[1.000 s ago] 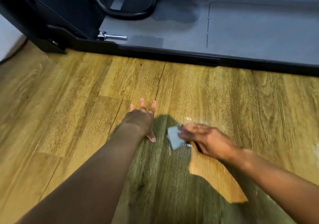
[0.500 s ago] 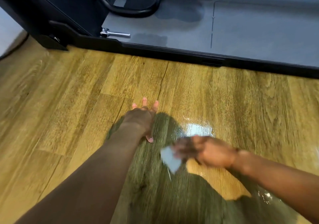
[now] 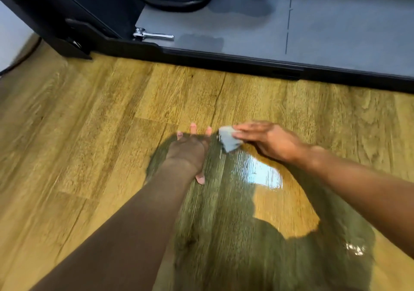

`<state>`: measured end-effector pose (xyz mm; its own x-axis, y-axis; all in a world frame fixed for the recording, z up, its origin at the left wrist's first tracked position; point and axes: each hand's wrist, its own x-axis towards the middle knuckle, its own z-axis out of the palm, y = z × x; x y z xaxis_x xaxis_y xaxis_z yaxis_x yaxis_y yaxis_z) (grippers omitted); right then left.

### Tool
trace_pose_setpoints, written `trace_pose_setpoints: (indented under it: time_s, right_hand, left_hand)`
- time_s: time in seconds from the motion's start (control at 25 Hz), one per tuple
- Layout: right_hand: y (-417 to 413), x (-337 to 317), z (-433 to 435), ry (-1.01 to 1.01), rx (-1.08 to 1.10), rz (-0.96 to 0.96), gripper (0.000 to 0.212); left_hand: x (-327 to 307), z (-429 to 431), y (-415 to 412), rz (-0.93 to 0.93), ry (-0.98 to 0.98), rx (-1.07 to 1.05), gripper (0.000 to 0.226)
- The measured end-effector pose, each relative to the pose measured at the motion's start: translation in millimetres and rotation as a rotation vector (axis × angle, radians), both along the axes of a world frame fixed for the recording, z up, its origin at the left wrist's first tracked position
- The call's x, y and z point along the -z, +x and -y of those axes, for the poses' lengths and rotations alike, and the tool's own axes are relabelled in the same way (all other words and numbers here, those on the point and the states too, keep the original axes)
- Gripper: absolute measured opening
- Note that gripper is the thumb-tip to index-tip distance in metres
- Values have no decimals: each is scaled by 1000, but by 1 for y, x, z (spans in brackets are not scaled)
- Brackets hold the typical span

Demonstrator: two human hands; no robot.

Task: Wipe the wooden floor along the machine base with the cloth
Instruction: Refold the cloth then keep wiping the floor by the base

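Wooden floor [image 3: 78, 145], nearest area: planks in the person's shadow, with a wet glossy patch [image 3: 262, 174] reflecting light.

Left hand [image 3: 188, 154]: palm down on the boards, fingers straight and spread, holding nothing.

Cloth [image 3: 228, 139]: small, pale grey-blue, just beside the left fingertips, at the far edge of the wet patch.

Right hand [image 3: 273, 142]: fingers stretched straight over the cloth's right part, pressing on it. Frame blurred; cannot tell whether the thumb tucks under.

Dry planks lie between the hands and the machine base [image 3: 246, 63], so the cloth is well apart from it.

Machine base: black strip running left to right across the floor. Behind it is a grey platform [image 3: 336, 21] with darker damp-looking marks, a metal lever [image 3: 152, 35] at its left corner, and a black curved tube [image 3: 179, 2] farther back.
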<state>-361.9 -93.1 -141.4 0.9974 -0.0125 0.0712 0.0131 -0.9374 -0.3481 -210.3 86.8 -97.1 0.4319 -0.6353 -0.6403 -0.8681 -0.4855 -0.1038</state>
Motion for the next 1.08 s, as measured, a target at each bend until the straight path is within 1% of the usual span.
trace_pose_setpoints:
  time_s: [0.04,0.12,0.16,0.2,0.24,0.28,0.36,0.4,0.44,0.48,0.56,0.64,0.68,0.72,0.76,0.84,0.88,0.96,1.0,1.04,1.08]
  right_hand:
    - [18,-2,25,18,208,3,41]
    - [43,2,62,83,567,55,34]
    - [50,4,64,75,667,60,34]
    - [52,7,55,61,709,31,37]
    - [48,12,40,46,681,26,40]
    - [40,16,21,53,606,41,42]
    - [16,17,-1,54,345,41,41]
    - [13,15,9,36,219,36,41]
    - [19,10,28,10,143,26,41]
    - [30,6,48,-5,165,6,40]
    - [56,5,81,-2,390,-8,42]
    - [74,5,74,35,610,-29,52]
    - [75,5,54,65,669,-27,54]
    - [69,7,29,85,656,-8,51]
    - [56,10,3,94,581,35,47]
    - [17,13,-41,103,359,86,46]
    - [1,13,-53,107,242,83,48]
    - [-6,14,-42,57,35,102,46]
    - [2,11,-31,42,31,55,44]
    - [16,8,-19,31,110,16,44]
    - [29,5,-10,39,241,10,46]
  left_hand:
    - [-1,0,1,-17,4,-13,129]
    - [-3,2,1,-27,3,-23,137]
    - [-4,3,1,-22,2,-23,138]
    - [-4,4,1,-18,7,-24,138]
    - [-3,4,-1,-17,14,-23,138]
    - [-3,5,-1,-20,19,-26,138]
    - [-3,6,-1,-42,27,-37,137]
    - [-4,7,-2,-48,32,-34,137]
    - [-5,9,-2,-48,38,-29,136]
    - [-7,10,-2,-47,51,-26,136]
    - [-9,11,-4,-37,73,-25,136]
    - [-10,10,-5,-34,75,-33,136]
    - [-11,10,-6,-35,66,-42,136]
    - [-11,8,-5,-32,53,-57,136]
    - [-11,7,-6,-30,38,-84,137]
    - [-10,2,-7,-25,19,-137,139]
    - [-9,1,-6,-15,7,-150,139]
    - [-8,-1,-7,-20,-6,-157,137]
    - [-9,-2,-6,-30,-14,-155,136]
    - [-8,-3,-4,-39,-24,-154,136]
    - [-9,-6,-1,-48,-36,-163,135]
